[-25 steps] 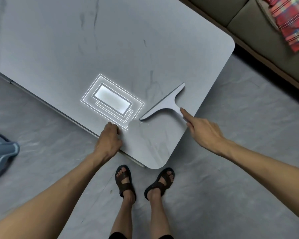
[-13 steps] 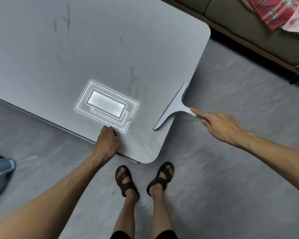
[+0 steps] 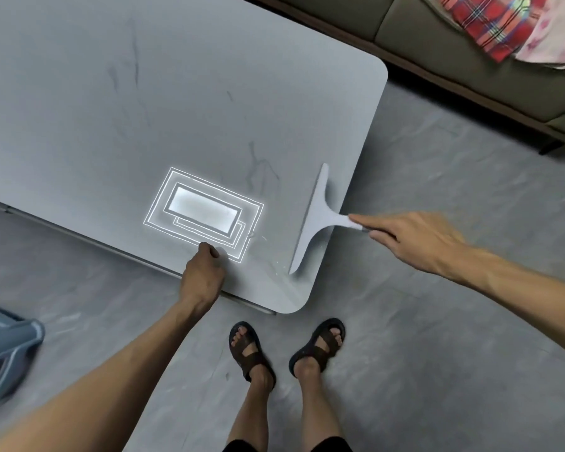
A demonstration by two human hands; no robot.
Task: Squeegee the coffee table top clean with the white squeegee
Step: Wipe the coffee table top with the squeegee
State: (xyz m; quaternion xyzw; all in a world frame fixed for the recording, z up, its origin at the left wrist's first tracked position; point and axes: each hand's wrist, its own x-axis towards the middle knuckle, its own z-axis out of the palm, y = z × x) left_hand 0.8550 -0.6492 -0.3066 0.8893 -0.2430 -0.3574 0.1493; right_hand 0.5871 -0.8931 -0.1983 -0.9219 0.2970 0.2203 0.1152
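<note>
1. Two hands are seen over the near right corner of a grey, marble-veined coffee table worktop (image 3: 118, 102) with rounded corners.
2. The white squeegee (image 3: 313, 220) is held at the worktop's right edge, its long blade lying roughly along that edge and its near tip close to the rounded near corner.
3. The squeegee's short handle is pinched by the right hand (image 3: 415, 238), with the forefinger stretched along its top; the handle end is hidden inside the fingers.
4. The left hand (image 3: 203, 275) is curled loosely and pressed on the near edge of the worktop, its fingers bent under, gripping nothing.
5. A bright rectangular reflection (image 3: 203, 210) is seen on the worktop just beyond the left hand.
6. A few pale specks or droplets (image 3: 276, 267) are scattered on the surface between the left hand and the blade's near tip.
7. Brown sandals (image 3: 247, 349) are worn on the grey floor just below the corner.
8. A sofa (image 3: 437, 37) is seen at upper right, with checked and pink cloths (image 3: 490, 24) lying on it.
9. A blue-grey container (image 3: 7, 353) is cut off at the left edge; its contents cannot be told.
</note>
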